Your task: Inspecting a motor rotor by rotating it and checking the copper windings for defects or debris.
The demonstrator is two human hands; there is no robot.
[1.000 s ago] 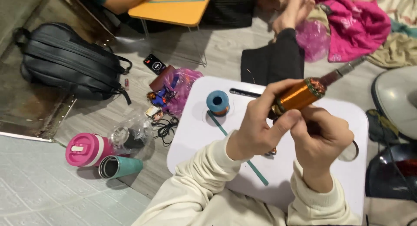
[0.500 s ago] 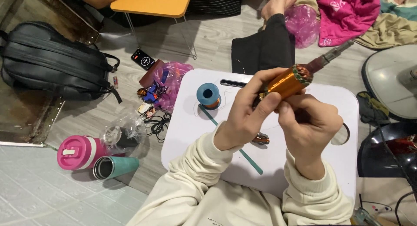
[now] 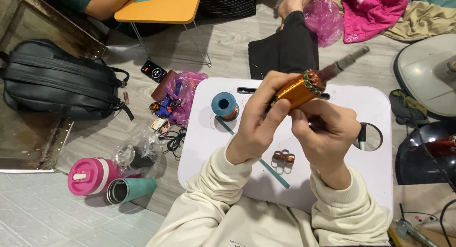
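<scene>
Left hand [image 3: 259, 126]: wrapped around the orange coil [image 3: 297, 91], fingers closed on its lower end.
Right hand [image 3: 327, 133]: fingers curled under the coil, pinching near its side; what they pinch is too small to tell.
Coil: held up in the air over the white bench [image 3: 375, 109], tilted, with a dark metal rod [image 3: 344, 64] sticking out of its top end.
Doing it well: I think the coil should be held steady, turned slowly, and the thin wire kept tight so it lies flat.
Blue spool [image 3: 224, 106]: stands on the bench, left of the hands, with copper wire on it.
Green strip [image 3: 273, 171]: lies flat on the bench under the hands.
Pink cup [image 3: 90, 175]: on the floor, lid on, inside hidden.
Teal cup [image 3: 130, 190]: lies on its side beside the pink cup, looks empty.
Clear bag [image 3: 137, 152]: holds something dark.
</scene>
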